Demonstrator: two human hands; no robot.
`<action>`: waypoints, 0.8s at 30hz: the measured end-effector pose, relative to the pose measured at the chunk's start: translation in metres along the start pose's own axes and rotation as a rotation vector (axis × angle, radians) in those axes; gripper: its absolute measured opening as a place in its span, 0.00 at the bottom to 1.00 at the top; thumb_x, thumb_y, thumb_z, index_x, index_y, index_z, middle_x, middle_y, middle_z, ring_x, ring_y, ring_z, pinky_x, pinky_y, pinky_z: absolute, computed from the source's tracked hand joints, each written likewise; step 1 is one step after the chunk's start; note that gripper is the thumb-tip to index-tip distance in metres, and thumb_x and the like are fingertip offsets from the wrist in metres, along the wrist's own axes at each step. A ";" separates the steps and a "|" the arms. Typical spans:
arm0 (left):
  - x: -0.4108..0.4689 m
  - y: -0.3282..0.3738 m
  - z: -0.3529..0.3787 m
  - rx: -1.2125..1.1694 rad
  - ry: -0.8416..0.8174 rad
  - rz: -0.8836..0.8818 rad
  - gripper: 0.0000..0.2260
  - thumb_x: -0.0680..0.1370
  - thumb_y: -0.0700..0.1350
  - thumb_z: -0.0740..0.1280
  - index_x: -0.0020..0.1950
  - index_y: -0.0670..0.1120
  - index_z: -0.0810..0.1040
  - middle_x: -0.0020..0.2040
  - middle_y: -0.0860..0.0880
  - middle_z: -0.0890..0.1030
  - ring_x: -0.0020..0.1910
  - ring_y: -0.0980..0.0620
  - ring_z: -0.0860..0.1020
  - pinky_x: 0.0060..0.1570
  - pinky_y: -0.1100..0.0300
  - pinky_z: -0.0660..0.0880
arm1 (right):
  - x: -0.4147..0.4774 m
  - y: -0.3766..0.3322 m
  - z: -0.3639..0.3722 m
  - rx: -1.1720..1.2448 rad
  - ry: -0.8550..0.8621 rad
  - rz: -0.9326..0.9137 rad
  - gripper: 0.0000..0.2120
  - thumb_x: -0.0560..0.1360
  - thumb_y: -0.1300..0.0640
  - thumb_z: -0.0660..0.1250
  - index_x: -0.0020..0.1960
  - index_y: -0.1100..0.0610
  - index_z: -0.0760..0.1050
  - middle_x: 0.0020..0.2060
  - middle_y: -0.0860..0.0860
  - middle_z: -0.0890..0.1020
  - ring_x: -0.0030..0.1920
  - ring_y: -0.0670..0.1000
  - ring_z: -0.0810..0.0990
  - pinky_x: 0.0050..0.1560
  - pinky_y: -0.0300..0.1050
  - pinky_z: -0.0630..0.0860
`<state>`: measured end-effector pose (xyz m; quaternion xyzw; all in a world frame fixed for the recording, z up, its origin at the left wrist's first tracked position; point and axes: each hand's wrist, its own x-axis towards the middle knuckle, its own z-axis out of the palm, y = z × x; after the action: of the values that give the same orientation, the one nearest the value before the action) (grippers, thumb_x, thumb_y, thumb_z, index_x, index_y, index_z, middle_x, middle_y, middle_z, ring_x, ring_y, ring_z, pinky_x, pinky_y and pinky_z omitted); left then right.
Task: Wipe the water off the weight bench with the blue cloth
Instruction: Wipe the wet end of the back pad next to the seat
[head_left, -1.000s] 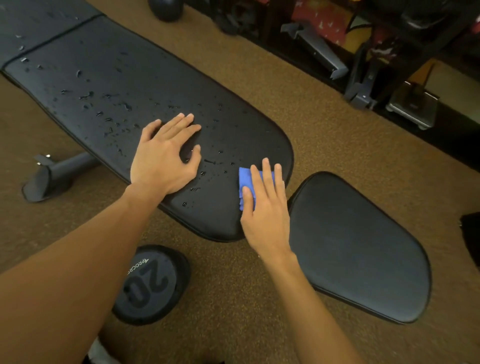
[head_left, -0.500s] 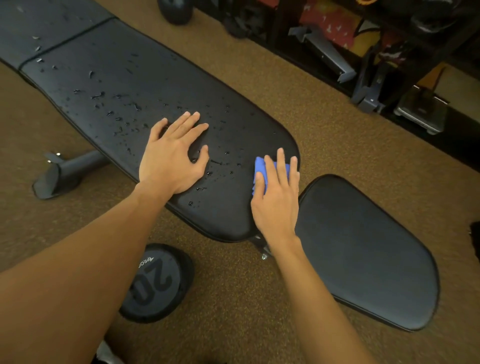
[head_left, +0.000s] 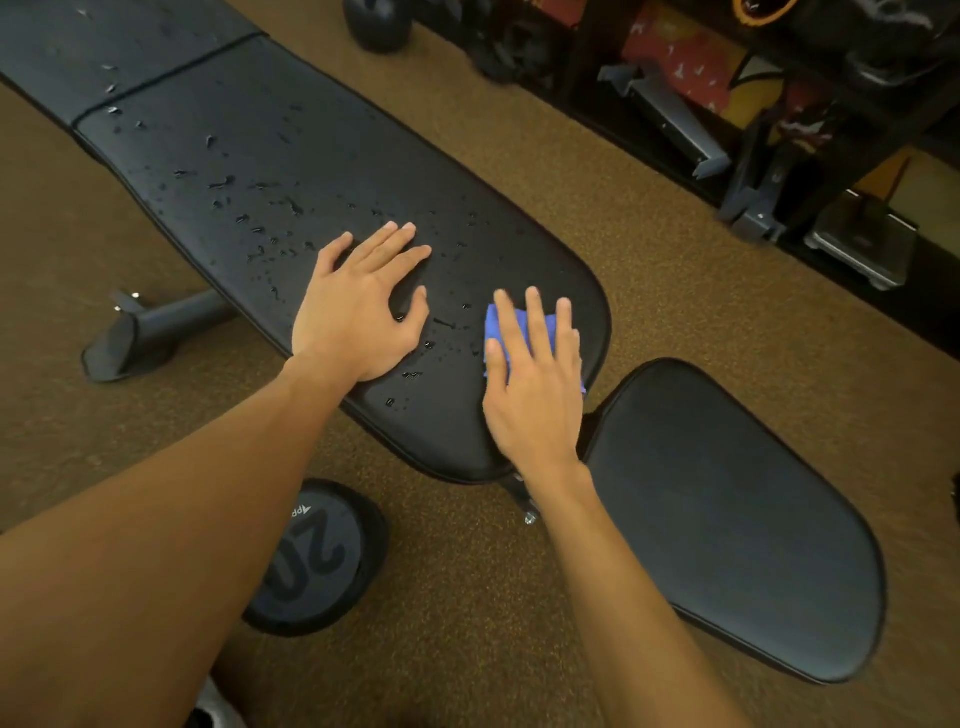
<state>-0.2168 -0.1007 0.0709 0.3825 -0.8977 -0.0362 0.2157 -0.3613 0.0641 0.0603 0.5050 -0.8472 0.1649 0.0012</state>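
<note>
The black padded weight bench (head_left: 322, 156) runs from the upper left toward the middle, with its separate seat pad (head_left: 727, 519) at the lower right. Water droplets (head_left: 249, 208) speckle the back pad, mostly left of and around my left hand. A folded blue cloth (head_left: 519, 325) lies near the pad's rounded right end. My right hand (head_left: 535, 384) presses flat on the cloth with straight fingers and covers most of it. My left hand (head_left: 358, 312) rests flat on the wet pad, fingers spread.
A round "20" weight plate (head_left: 317, 561) lies on the brown carpet under my left forearm. The bench's leg (head_left: 150, 332) sticks out at the left. Dark racks and metal equipment (head_left: 753, 130) line the far right side.
My right hand slid the blue cloth away from me and to the right, toward the rounded end of the back pad. My left hand stayed planted on the pad.
</note>
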 end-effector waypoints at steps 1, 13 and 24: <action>0.000 0.000 0.000 0.003 0.001 -0.001 0.23 0.85 0.56 0.59 0.78 0.53 0.74 0.82 0.53 0.68 0.83 0.57 0.61 0.82 0.46 0.55 | -0.006 -0.002 -0.001 0.002 -0.014 -0.075 0.25 0.90 0.45 0.48 0.86 0.44 0.57 0.86 0.51 0.57 0.86 0.59 0.47 0.83 0.62 0.56; 0.000 -0.001 0.000 0.001 0.002 0.000 0.23 0.85 0.56 0.59 0.78 0.52 0.74 0.82 0.53 0.68 0.83 0.56 0.62 0.81 0.46 0.56 | -0.002 -0.012 -0.001 0.036 -0.015 -0.090 0.24 0.89 0.47 0.52 0.84 0.48 0.63 0.85 0.50 0.59 0.86 0.58 0.48 0.84 0.61 0.55; 0.000 -0.002 0.001 -0.005 0.003 0.000 0.22 0.85 0.53 0.58 0.78 0.52 0.74 0.82 0.53 0.69 0.82 0.56 0.62 0.81 0.46 0.56 | 0.015 -0.019 0.002 0.022 -0.024 -0.093 0.25 0.90 0.48 0.49 0.85 0.51 0.60 0.86 0.52 0.57 0.86 0.58 0.46 0.85 0.59 0.49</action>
<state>-0.2162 -0.1019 0.0697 0.3822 -0.8972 -0.0378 0.2182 -0.3516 0.0427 0.0667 0.5458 -0.8209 0.1677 -0.0070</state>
